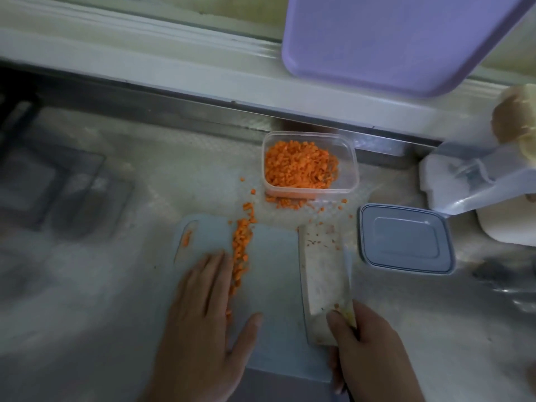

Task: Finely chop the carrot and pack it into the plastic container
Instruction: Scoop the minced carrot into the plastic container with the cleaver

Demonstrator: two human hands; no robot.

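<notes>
A clear plastic container [352,158] holding chopped carrot [298,166] stands at the back of the steel counter. More carrot bits [242,245] lie in a line across the pale blue cutting board [272,285] and spill onto the counter in front of the container. My left hand [203,320] lies flat on the board with straight fingers against that line of bits. My right hand [368,349] grips the handle of a cleaver [322,274], whose broad blade rests flat on the board's right side.
The container's grey lid [406,239] lies on the counter to the right of the board. A purple tray [391,42] leans on the window ledge behind. White objects and a clear bag [475,181] crowd the far right. A dark rack [49,184] sits at left.
</notes>
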